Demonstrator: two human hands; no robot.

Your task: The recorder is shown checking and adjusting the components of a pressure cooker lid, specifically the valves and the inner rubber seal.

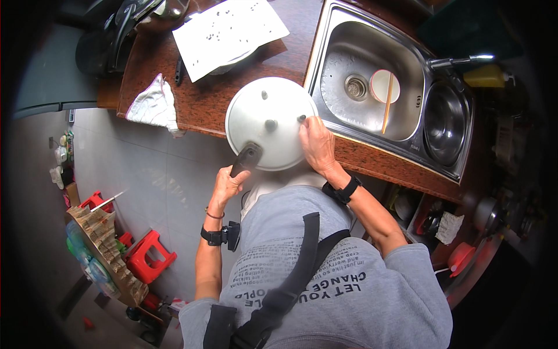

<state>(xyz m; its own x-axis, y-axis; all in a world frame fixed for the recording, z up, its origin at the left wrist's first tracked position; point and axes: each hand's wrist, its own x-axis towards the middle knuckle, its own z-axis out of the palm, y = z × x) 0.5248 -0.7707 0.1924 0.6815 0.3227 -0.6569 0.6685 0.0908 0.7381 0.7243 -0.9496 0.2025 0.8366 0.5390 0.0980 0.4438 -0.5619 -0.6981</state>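
Note:
A round, pale metal pressure cooker lid [273, 107] is in front of me at the counter's front edge, with small knobs on its top. My left hand [228, 183] is closed round its black handle [247, 157]. At the lid's right rim, next to a small dark knob [301, 118], the bent fingers of my right hand [317, 142] grip the edge. Whether a pot is under the lid is hidden.
Right of the lid is a steel sink [343, 64] holding a bowl [381, 81] with chopsticks [387, 110] across it. A white sheet [232, 29] with dark specks lies behind, left of the sink. A cloth [154, 107] hangs over the counter edge. Red stools [150, 256] stand lower left.

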